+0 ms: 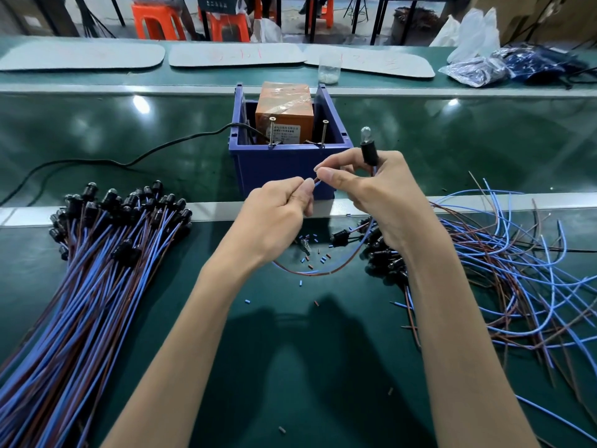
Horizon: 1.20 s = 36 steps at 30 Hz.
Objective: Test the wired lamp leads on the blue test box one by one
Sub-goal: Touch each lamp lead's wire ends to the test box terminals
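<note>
Just near the blue test box (284, 169), the left hand (274, 211) is pinching one lead's wire tips (317, 182), apparently readying them, while the right hand (381, 195) is pinching them too and gripping its upright lamp (368, 150). Next, I judge, each tip needs touching to a separate screw (272, 130).

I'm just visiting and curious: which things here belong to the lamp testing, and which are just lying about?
Job: blue test box; held lamp lead; left hand; right hand; bundled leads; tangled leads.
Lying about: plastic cup; plastic bags; grey boards; orange stools.
</note>
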Motion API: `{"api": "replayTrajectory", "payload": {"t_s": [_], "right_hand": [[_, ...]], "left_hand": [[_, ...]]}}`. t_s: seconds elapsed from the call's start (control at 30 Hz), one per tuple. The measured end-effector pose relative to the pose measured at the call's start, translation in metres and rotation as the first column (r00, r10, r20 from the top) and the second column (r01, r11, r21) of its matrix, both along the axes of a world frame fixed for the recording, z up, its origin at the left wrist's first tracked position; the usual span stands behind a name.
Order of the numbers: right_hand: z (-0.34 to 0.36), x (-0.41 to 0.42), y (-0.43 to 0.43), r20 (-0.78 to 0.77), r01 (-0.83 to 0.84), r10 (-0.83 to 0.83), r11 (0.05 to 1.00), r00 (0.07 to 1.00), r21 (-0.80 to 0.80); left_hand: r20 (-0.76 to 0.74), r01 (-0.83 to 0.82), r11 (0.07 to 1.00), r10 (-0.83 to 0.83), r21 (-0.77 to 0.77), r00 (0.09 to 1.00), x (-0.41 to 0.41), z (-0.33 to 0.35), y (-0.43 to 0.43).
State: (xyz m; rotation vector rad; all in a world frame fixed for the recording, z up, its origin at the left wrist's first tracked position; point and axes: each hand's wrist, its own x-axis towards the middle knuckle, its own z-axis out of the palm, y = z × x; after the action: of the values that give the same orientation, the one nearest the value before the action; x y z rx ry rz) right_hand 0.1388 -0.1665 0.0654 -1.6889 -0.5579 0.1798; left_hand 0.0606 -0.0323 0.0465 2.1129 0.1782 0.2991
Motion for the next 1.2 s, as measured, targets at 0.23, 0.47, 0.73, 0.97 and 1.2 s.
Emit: {"api": "replayTrajectory", "payload": {"t_s": [0.23, 0.47, 0.73, 0.97, 1.2], "right_hand": [[-0.0007, 0.0029, -0.0055, 0.016, -0.071, 0.072, 0.995, 0.997, -0.063], [-0.0007, 0.0039, -0.0083, 0.003, -0.062, 0.062, 0.997, 0.998, -0.049], [-0.0031, 0.0058, -0.0075, 0.036, -0.067, 0.071, 0.993, 0.997, -0.102], [-0.0049, 0.0065, -0.0082, 0.017, -0.127, 0.132, 0.976, 0.991, -0.176], [-0.0065, 0.0039, -0.0013, 0.032, -0.021, 0.031, 0.966, 0.999, -0.256]], "left_hand": [[0.013, 0.006, 1.0, -0.006, -0.013, 1.0, -0.0003, -0.0002, -0.0015], [0.02, 0.032, 0.999, -0.032, 0.012, 0.999, 0.0002, 0.0005, -0.0032], [0.025, 0.022, 1.0, -0.022, 0.003, 0.999, 0.0, -0.0005, -0.0035], [0.017, 0.051, 0.999, -0.051, -0.004, 0.999, -0.0009, -0.0009, -0.0016], [-0.04, -0.029, 0.992, 0.034, 0.119, 0.999, 0.0004, 0.0007, -0.0038]]}}
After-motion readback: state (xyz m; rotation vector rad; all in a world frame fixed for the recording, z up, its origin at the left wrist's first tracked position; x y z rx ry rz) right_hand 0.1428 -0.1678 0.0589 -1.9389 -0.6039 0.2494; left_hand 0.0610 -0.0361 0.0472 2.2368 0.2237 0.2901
